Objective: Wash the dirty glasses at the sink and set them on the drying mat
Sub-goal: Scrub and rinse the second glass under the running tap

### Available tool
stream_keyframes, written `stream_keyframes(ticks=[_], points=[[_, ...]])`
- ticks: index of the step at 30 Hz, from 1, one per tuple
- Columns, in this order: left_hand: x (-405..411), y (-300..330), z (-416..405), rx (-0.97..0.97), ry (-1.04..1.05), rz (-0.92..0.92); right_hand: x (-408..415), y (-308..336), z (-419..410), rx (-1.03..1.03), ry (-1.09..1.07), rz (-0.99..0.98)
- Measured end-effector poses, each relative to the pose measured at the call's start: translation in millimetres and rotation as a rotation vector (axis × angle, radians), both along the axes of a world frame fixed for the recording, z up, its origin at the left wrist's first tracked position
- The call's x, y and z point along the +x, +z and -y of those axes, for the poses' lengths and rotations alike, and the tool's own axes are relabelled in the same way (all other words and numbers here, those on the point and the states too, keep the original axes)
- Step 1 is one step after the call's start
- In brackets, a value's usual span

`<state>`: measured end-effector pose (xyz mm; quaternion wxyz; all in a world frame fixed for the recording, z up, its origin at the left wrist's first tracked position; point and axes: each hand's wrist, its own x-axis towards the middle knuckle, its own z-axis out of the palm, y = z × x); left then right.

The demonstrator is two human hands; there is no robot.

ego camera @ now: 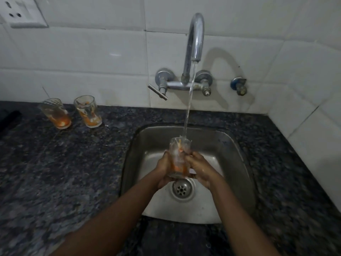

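Note:
A clear glass [179,147] smeared with orange residue stands upright over the steel sink [238,163], under the running stream from the tap [195,37]. My left hand [163,168] wraps its left side and my right hand [201,168] its right side, both gripping it. Water pours into the glass mouth. Two more dirty glasses, one further left [55,113] and one nearer the sink [88,111], stand on the dark granite counter [64,163] by the wall, both with orange dregs at the bottom. No drying mat is in view.
The drain [182,189] lies just below my hands. A lever handle [157,92] sticks out left of the tap, and a separate valve [239,86] sits on the tiled wall to the right. A wall socket [22,13] is at top left.

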<state>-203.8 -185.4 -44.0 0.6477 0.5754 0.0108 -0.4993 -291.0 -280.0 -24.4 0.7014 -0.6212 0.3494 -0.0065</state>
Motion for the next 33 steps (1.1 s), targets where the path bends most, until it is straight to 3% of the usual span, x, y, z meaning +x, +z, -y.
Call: stream_keyframes(ticks=[7, 10, 13, 18, 22, 25, 28, 30, 32, 33], points=[[6.6, 3.9, -2.6, -0.098, -0.025, 0.105, -6.0, -5.5, -4.7, -0.005, -0.014, 0.167], [11.1, 14.9, -5.3, -0.092, 0.146, 0.365, -8.4, -6.5, 0.3, -0.131, 0.005, 0.209], [17.3, 26.6, -16.6, -0.051, 0.189, 0.838, -11.2, -4.2, 6.3, -0.224, 0.01, 0.218], [18.3, 35.4, -27.9, 0.08, -0.146, 1.566, -7.4, 4.6, 12.5, -0.368, 0.088, 0.243], [32.2, 35.4, -25.1, 0.21, -0.485, 1.753, -1.2, 9.0, 18.3, -0.533, 0.109, 0.254], [53.9, 37.5, -21.0, 0.379, -0.765, 1.938, -2.2, 9.3, 26.9, -0.807, 0.169, 0.202], [56.8, 40.9, -2.7, 0.491, -0.839, 1.806, 1.9, 9.0, 39.1, -0.922, 0.188, 0.187], [50.2, 50.6, 14.6, 0.466, -0.783, 1.427, 9.5, 13.1, 46.6, -0.951, 0.174, 0.19], [45.0, 63.3, 27.8, 0.215, -0.713, 1.004, 17.2, 19.1, 51.5, -1.0, 0.172, 0.194], [43.5, 68.3, 32.7, 0.123, -0.688, 0.912, 20.3, 22.1, 54.5, -1.04, 0.177, 0.197]])
